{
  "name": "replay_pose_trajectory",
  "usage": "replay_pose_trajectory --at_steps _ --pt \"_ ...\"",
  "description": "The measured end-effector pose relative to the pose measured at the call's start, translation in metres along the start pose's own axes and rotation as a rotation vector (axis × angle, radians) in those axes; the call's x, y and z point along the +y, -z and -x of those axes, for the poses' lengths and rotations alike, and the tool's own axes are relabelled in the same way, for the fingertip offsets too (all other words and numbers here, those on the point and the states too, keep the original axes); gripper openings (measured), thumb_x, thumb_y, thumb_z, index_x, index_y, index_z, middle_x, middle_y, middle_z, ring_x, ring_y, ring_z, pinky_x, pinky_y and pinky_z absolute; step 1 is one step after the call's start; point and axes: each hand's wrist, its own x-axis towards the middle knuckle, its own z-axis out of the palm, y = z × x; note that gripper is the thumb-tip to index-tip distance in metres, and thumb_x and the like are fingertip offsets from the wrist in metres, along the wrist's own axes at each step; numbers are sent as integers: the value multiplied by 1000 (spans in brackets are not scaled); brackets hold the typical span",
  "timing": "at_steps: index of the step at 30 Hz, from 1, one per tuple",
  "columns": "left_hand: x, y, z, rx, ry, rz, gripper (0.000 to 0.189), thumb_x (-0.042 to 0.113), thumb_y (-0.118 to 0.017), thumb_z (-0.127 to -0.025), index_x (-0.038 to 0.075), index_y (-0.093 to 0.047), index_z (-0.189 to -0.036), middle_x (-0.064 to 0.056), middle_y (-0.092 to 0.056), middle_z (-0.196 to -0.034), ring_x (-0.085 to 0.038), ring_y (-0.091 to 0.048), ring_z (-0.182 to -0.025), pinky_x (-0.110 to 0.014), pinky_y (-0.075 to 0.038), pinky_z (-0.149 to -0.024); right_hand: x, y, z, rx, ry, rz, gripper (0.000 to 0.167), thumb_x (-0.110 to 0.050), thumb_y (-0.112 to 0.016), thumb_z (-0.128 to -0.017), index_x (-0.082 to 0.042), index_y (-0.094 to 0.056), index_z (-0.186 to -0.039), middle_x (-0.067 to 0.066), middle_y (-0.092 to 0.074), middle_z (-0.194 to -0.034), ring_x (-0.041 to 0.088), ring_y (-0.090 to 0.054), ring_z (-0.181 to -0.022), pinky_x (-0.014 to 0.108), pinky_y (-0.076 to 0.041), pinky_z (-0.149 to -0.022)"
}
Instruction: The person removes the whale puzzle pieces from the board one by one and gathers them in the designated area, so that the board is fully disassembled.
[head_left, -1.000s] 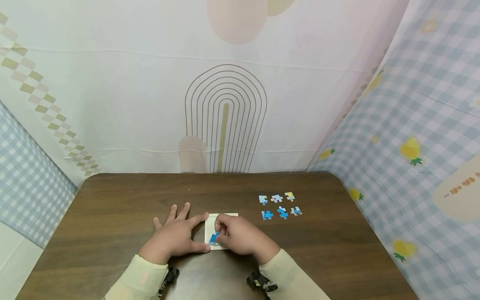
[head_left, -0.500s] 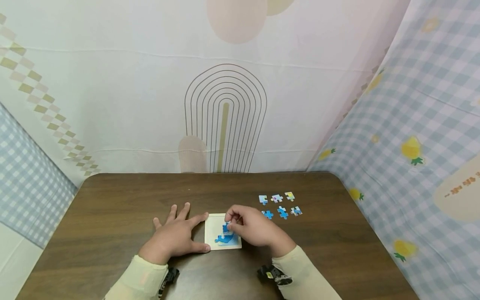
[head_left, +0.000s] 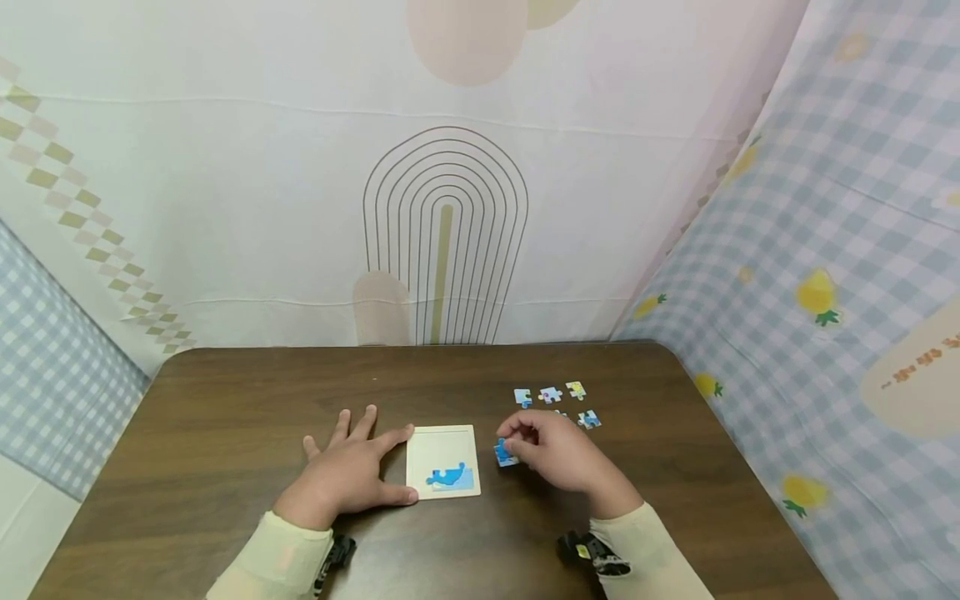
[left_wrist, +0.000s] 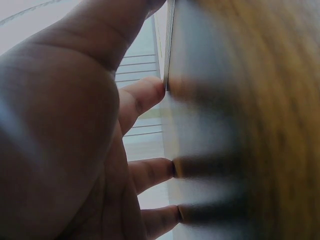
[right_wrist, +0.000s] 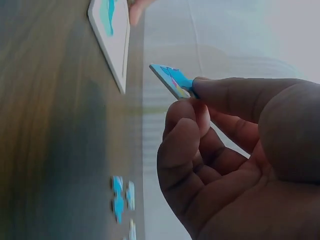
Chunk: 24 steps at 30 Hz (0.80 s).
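Observation:
My right hand [head_left: 562, 454] pinches a blue jigsaw piece [head_left: 504, 454] between thumb and fingers, held just right of a pale square puzzle tray [head_left: 442, 430]. In the right wrist view that piece [right_wrist: 167, 76] is tilted, with a coloured pattern on its face. Blue jigsaw pieces [head_left: 450, 477] lie in the tray's lower right part. My left hand [head_left: 341, 479] lies spread on the table, thumb tip and index fingertip at the tray's left edge. The left wrist view shows its fingertips touching the tabletop and the tray's edge.
Loose jigsaw pieces, one pale blue [head_left: 522, 397], one pinkish [head_left: 551, 395], one with yellow [head_left: 576, 389] and one blue and white [head_left: 589, 419], lie beyond my right hand, which partly hides others. The brown table [head_left: 247, 400] ends at a patterned curtain [head_left: 285, 208].
My right hand has carried the blue jigsaw piece rightward, from over the tray to beside it, uncovering the tray's pieces. The left hand stays at the tray's edge.

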Motion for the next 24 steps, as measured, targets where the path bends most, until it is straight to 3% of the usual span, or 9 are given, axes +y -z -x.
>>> replay_pose_trajectory --at_steps 6,11,24 --pt "0 0 1 5 -4 1 104 81 -86 -81 44 -49 -171 -26 -19 -187 -65 -6 -170 -104 -2 -110 18 17 7 32 -89 -13 8 -19 -73 -111 -18 -80 -115 -3 -70 -88 14 -63 -70 30 -55 -65" --pt "0 0 1 11 -7 2 104 80 -87 -81 44 -49 -171 -26 -20 -186 -66 -7 -169 -104 -2 -111 31 26 10 42 -128 47 10 -17 -72 -111 -16 -81 -115 -3 -71 -90 14 -63 -71 30 -54 -67" --pt "0 -1 0 12 -4 -2 104 80 -87 -81 45 -49 -170 -26 -21 -186 -65 -7 -170 -103 -2 -112 49 17 5 -42 -103 97 9 -10 -71 -108 -12 -80 -107 -3 -68 -79 12 -63 -64 31 -55 -63"
